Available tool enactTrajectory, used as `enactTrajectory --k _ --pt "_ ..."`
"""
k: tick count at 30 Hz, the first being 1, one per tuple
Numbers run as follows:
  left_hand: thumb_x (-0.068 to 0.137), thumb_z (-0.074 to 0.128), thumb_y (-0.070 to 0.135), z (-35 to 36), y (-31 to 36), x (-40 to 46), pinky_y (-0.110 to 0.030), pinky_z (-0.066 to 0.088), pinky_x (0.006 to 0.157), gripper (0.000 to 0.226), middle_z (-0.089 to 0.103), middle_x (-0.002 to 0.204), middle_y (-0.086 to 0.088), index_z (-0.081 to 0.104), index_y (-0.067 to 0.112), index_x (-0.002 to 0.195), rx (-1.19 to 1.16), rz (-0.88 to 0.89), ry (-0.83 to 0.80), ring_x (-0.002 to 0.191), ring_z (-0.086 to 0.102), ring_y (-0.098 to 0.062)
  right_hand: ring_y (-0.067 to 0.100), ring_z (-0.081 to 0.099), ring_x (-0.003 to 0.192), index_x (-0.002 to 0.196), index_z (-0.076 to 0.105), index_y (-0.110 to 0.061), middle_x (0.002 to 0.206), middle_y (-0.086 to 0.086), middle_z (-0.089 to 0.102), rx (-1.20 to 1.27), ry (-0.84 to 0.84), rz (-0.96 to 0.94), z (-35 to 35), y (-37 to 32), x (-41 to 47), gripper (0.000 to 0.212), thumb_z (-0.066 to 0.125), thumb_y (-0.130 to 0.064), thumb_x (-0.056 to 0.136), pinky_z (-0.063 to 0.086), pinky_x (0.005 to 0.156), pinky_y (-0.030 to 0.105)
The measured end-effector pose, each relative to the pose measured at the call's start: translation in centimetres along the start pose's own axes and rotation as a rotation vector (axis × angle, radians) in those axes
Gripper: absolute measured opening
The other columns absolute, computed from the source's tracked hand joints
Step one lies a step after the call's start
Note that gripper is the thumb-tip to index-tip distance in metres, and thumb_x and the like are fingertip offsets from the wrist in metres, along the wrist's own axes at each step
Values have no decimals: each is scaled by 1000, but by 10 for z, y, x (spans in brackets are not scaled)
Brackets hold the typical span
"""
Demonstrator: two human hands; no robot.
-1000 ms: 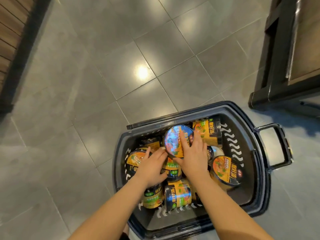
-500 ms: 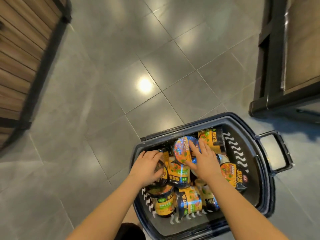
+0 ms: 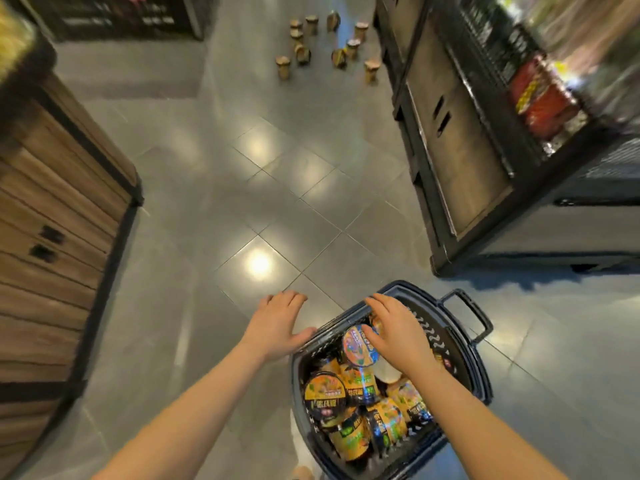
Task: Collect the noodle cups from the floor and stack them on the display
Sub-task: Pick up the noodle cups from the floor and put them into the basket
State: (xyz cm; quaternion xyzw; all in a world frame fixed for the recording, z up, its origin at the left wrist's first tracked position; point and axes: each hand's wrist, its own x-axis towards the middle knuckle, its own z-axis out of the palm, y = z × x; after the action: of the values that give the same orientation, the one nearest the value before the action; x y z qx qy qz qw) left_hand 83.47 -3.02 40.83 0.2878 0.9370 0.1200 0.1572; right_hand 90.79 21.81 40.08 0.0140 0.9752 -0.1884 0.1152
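Noodle cups (image 3: 360, 400), the yellow-and-black paper tubs with foil lids, are piled every which way inside a dark plastic shopping basket (image 3: 460, 344) on the grey tiled floor (image 3: 242, 202). A second bunch of scattered cups (image 3: 325, 43) sits way up the aisle, well apart from the basket, some upright and some tipped over.

Handling-wise I'd guess these are really light and a bit crushable, with thin walls and peel-off lids, so squeezing hard is a bad idea. Best bet is probably fingers around the side wall just under the rim, or a palm over the lid with fingertips on the edge.

The right hand (image 3: 394, 327) hovers over the far end of the basket, fingers spread and relaxed, directly above a cup with a blue-and-orange lid (image 3: 356, 346); it may be touching it but isn't gripping anything. The left hand (image 3: 277, 323) is flat and loose too, holding nothing, thumb right at the basket's left rim, with the cups just beside it.

A dark shelving unit (image 3: 485, 133) stands to the right, and a wooden-slat stand (image 3: 52, 220) to the left.
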Motion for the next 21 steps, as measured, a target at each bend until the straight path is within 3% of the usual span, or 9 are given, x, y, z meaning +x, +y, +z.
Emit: enactTrajectory --k 6,12,21 --pt "77 25 70 -36 37 -50 -42 30 112 84 49 138 0 46 17 139 52 27 51 129 45 -21 16 33 140 146 39 -21 151 -1 39 21 39 -60 -41 -35 -50 55 52 -37 96 25 114 31" --pt "76 23 71 -87 70 -81 -41 36 104 87 52 135 -4 49 14 136 98 75 164 124 50 -24 14 33 140 147 39 -22 152 -2 38 40 106 -71 -88 -58 -88 55 52 -38 96 27 115 31" --pt "76 30 67 -153 52 -98 -40 38 98 80 54 129 -4 53 13 131 103 79 317 118 52 -26 16 43 131 140 47 -19 141 -1 50 91 243 -154 -136 -112 -83 48 56 -32 95 38 107 34"
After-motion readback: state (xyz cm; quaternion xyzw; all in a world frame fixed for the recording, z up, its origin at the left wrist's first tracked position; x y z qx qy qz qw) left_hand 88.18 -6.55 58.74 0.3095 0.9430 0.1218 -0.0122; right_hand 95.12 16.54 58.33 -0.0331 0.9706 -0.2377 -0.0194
